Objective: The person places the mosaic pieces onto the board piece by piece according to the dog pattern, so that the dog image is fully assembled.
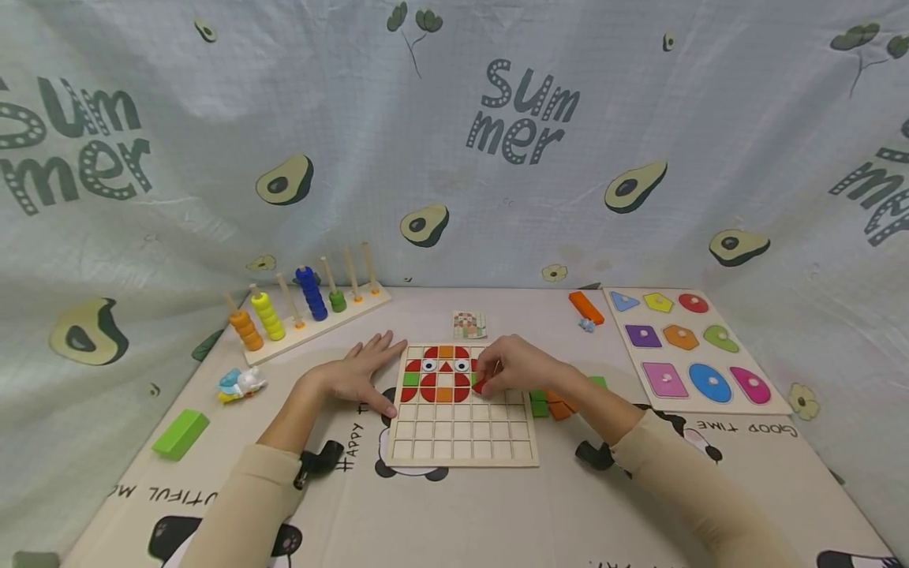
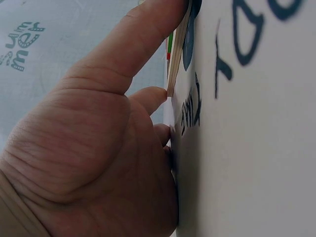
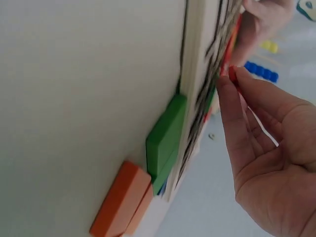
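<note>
A wooden grid board (image 1: 461,462) lies flat on the table, its upper rows partly filled with red, green, orange and eye-patterned tiles that form a face. My right hand (image 1: 517,364) is over the board's right part and pinches a small red tile (image 1: 479,386) between thumb and fingertips. In the right wrist view the same red tile (image 3: 232,74) shows between the fingertips, close over the board. Spread out flat, my left hand (image 1: 358,377) rests on the table with thumb and fingertips right at the board's left edge.
Green blocks (image 3: 167,140) and orange blocks (image 3: 121,200) lie right of the board. A small pattern card (image 1: 469,324) is behind it. A peg stacker (image 1: 319,323) stands back left, a shape puzzle (image 1: 699,355) lies right. A green block (image 1: 181,434) and small toy (image 1: 240,385) lie left.
</note>
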`<state>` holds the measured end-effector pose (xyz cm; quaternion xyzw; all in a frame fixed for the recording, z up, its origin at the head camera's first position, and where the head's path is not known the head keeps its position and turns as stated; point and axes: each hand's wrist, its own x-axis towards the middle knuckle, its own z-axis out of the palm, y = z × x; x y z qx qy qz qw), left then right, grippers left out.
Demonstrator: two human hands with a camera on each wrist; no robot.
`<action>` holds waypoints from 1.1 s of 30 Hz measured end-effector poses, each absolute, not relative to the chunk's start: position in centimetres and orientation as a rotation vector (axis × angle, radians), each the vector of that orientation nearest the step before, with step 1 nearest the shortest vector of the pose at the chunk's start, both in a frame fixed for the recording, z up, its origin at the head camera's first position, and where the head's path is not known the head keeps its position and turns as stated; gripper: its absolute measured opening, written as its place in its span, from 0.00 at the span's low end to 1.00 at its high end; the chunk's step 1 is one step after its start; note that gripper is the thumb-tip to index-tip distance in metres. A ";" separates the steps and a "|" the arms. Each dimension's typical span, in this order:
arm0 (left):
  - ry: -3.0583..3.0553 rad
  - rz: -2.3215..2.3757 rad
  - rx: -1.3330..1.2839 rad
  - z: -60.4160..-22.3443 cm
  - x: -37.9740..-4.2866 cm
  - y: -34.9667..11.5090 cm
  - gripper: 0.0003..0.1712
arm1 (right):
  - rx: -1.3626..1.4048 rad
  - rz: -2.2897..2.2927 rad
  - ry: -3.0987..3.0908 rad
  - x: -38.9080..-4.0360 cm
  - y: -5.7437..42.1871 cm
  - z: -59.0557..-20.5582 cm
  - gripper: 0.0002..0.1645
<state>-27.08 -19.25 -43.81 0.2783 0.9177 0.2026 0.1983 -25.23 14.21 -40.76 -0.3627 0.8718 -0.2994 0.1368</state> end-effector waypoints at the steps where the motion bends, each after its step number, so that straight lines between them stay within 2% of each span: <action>1: 2.567 0.567 0.776 -43.8 -27.1 -19.2 0.72 | -1.056 -0.849 2.521 -25.2 14.0 -40.8 0.04; 22: 2.569 0.572 0.767 -43.9 -27.0 -19.3 0.72 | -1.007 -0.587 2.629 -24.1 13.4 -41.1 0.09; 33: 2.571 0.564 0.782 -43.7 -27.0 -19.2 0.72 | -1.003 -0.583 2.647 -24.2 13.4 -41.5 0.08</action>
